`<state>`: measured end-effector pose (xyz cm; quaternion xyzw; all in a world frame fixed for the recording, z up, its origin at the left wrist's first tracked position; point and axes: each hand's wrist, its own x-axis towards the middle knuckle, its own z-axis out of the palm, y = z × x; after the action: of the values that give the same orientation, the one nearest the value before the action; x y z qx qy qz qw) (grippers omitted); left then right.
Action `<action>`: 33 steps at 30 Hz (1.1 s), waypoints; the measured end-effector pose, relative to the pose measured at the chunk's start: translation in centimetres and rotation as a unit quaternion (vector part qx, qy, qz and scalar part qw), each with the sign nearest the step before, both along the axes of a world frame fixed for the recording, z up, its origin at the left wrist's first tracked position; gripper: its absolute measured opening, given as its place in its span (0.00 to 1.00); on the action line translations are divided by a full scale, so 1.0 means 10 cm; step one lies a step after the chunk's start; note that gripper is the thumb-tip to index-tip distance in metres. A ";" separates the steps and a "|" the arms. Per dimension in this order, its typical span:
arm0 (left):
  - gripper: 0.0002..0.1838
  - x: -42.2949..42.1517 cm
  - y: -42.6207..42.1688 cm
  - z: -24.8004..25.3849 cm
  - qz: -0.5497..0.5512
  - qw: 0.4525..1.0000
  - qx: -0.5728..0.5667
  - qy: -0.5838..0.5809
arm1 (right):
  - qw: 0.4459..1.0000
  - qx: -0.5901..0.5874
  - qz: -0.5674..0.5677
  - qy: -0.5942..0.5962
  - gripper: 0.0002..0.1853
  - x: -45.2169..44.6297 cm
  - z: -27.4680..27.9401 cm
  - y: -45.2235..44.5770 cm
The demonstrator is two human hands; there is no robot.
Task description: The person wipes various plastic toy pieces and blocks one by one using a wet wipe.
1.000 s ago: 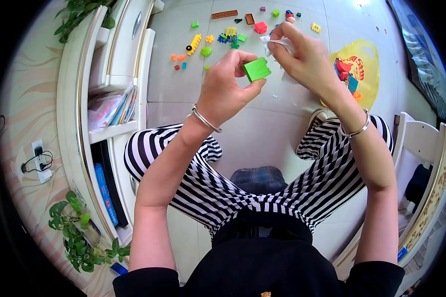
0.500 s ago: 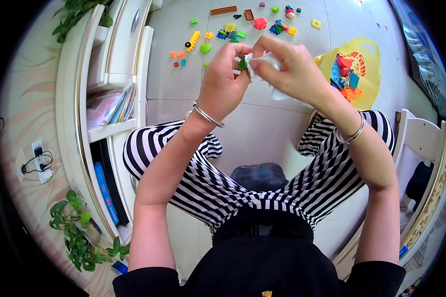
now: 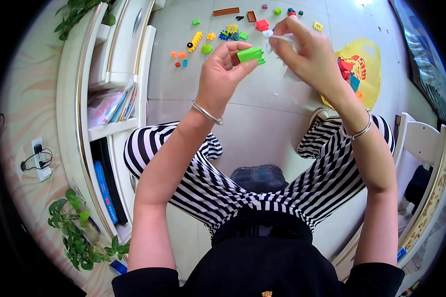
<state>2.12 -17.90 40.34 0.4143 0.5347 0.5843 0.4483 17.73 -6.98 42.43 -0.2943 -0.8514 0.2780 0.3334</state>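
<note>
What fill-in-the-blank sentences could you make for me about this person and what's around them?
1. The left hand holds a toy piece coloured ____.
2. The right hand pinches a thin, crumpled sheet coloured ____.
3. The plastic bag on the floor is coloured ____.
4. The trousers are patterned with black and white ____.

Missing words: green; white; yellow; stripes.

From my remote place I can read no word or number with certainty. At two o'clock, I see red printing (image 3: 362,73) like Chinese characters on the yellow bag (image 3: 374,55), too small for me to read; near eight o'clock, the blue box (image 3: 104,185) carries small marks, also unreadable.
</note>
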 end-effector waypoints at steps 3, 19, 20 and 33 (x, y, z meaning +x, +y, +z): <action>0.14 -0.02 0.00 -0.01 -0.004 0.987 -0.103 -0.121 | 0.999 0.034 0.035 -0.004 0.08 -0.02 -0.04 -0.12; 0.13 -0.10 -0.03 -0.09 -0.047 0.885 -0.121 -0.447 | 0.982 -0.175 0.024 0.060 0.07 0.00 -0.04 -0.10; 0.13 -0.09 -0.03 -0.10 -0.080 0.877 -0.113 -0.459 | 0.979 -0.187 0.037 0.069 0.08 -0.01 -0.01 -0.10; 0.11 -0.06 0.00 -0.15 -0.101 0.856 -0.060 -0.504 | 0.996 -0.036 0.073 -0.033 0.09 -0.05 -0.06 -0.24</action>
<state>1.51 -17.89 38.84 0.0878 0.2246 0.6315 0.7369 17.20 -9.38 41.79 -0.2526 -0.8705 0.3221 0.2733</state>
